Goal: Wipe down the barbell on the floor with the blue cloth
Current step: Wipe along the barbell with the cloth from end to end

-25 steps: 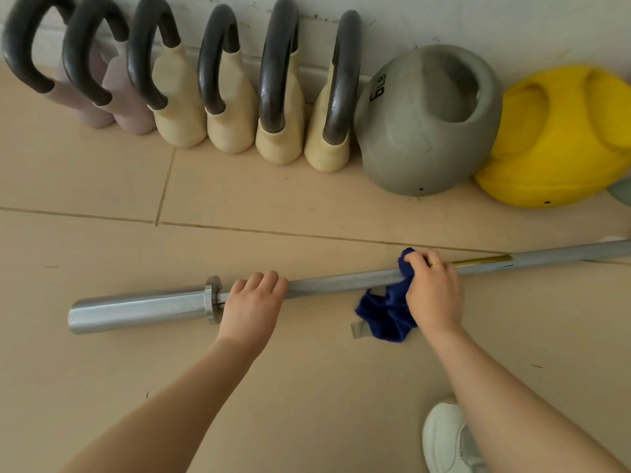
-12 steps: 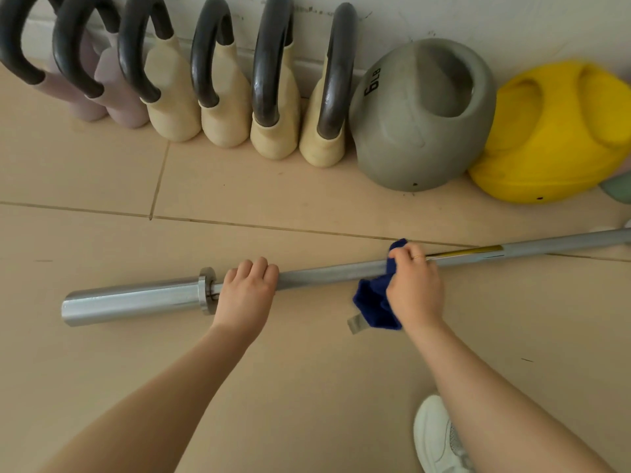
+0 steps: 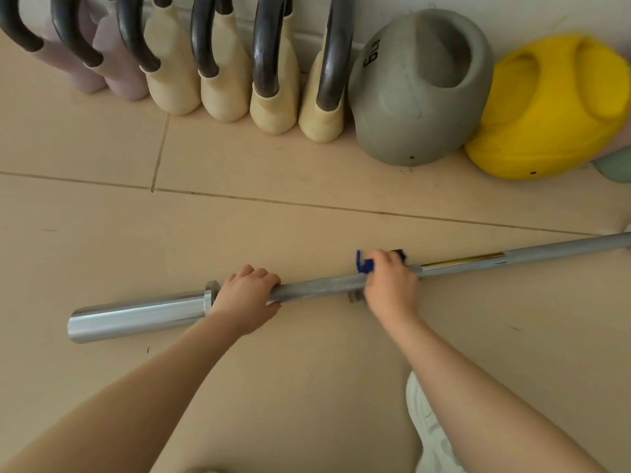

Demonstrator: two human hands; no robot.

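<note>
A long steel barbell (image 3: 317, 288) lies on the beige tile floor, its shiny sleeve at the left and its shaft running up to the right edge. My left hand (image 3: 244, 297) grips the shaft just right of the collar. My right hand (image 3: 389, 285) is closed around the shaft further right, with the blue cloth (image 3: 363, 262) wrapped under it. Only small bits of cloth show past the fingers. A yellow strip marks the shaft to the right of that hand.
Several kettlebells with black handles (image 3: 269, 80) stand along the wall at the back. A grey kettlebell (image 3: 409, 107) and a yellow one (image 3: 553, 124) lie to their right. My white shoe (image 3: 428, 428) is on the floor at the bottom right.
My right hand has slid left along the shaft with the cloth, which now sits bunched under the hand instead of hanging below the bar. The left hand keeps its grip.
</note>
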